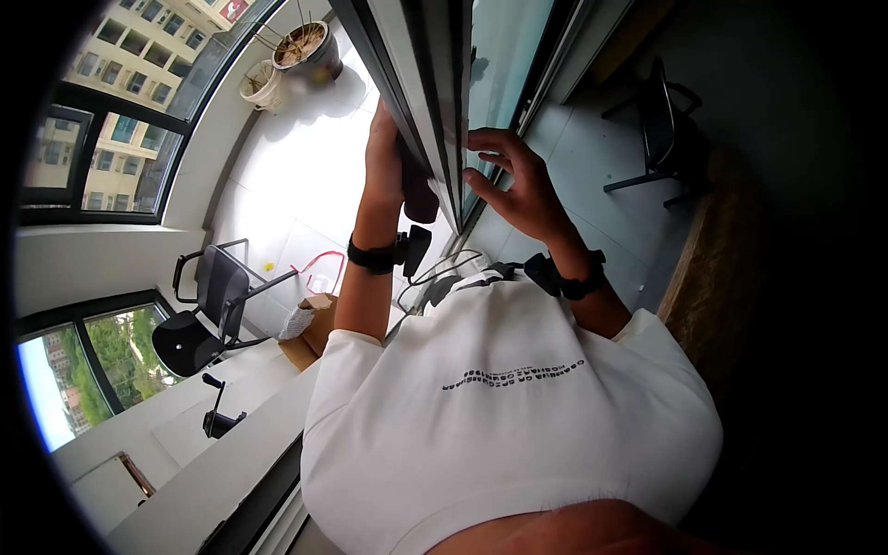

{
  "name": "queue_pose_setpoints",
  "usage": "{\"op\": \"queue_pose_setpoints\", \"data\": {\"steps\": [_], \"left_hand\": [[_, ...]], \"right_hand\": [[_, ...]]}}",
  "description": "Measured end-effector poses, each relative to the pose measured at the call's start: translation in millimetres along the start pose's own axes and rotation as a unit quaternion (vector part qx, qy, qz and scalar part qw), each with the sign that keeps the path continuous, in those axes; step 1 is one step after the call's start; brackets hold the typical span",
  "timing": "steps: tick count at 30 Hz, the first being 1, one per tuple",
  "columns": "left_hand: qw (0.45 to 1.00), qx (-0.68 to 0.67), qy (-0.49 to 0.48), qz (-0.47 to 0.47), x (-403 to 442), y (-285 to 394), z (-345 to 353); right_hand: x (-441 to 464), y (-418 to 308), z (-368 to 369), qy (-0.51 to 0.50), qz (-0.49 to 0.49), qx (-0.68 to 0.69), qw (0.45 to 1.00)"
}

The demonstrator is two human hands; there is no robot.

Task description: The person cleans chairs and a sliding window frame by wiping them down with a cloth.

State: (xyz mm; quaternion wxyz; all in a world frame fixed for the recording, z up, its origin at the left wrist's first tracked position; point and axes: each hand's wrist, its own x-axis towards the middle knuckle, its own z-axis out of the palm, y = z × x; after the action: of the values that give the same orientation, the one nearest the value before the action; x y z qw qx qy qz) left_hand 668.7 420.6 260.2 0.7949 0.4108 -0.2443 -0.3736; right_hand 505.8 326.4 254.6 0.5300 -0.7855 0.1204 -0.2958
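A sliding glass door panel with a metal frame (430,92) stands upright between my two hands. On its left side, my left hand (382,143) is closed against a dark, rounded, elongated object (421,190) pressed near the frame. Most of those fingers are hidden, and what the object is I cannot make out. My right hand (518,190) is on the other side, fingers apart and slightly bent, fingertips at the door's edge by the glass (495,79). It holds nothing. Both wrists wear black straps with small devices.
Left of the door are a black chair (222,287), a cardboard box (310,333), a red strap (324,268) on the tiled floor, and plant pots (310,51) by the windows. To the right, another dark chair (657,134) stands near a brown edge (689,268).
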Motion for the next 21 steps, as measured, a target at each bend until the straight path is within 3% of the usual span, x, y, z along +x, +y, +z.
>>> {"op": "queue_pose_setpoints", "data": {"steps": [3, 7, 10, 11, 12, 14, 18, 21], "left_hand": [[0.997, 0.04, 0.029, -0.064, 3, -24, -16], [0.996, 0.032, 0.02, -0.083, -2, -69, -45], [0.986, 0.055, -0.006, -0.155, -22, -92, -67], [0.98, 0.06, 0.081, -0.173, -32, -99, -60], [0.979, 0.061, 0.08, -0.178, -32, -108, -62], [0.984, 0.081, 0.129, -0.096, -31, -127, -73], [0.988, 0.07, 0.116, -0.074, -30, -107, -58], [0.993, 0.049, 0.105, -0.036, -30, -74, -45]], "right_hand": [[-2, 4, 1, 0.017, -0.005, -0.018, 1.0], [-4, 6, -1, 0.023, 0.004, -0.013, 1.0], [-8, 11, 0, 0.026, 0.01, 0.019, 0.999], [-11, 14, 0, 0.033, 0.017, 0.018, 0.999], [-12, 17, 1, 0.026, 0.018, -0.024, 0.999], [-14, 25, 3, 0.011, 0.02, -0.06, 0.998], [-16, 36, 2, -0.017, 0.043, -0.049, 0.998], [-14, 36, -2, -0.025, 0.0, -0.075, 0.997]]}}
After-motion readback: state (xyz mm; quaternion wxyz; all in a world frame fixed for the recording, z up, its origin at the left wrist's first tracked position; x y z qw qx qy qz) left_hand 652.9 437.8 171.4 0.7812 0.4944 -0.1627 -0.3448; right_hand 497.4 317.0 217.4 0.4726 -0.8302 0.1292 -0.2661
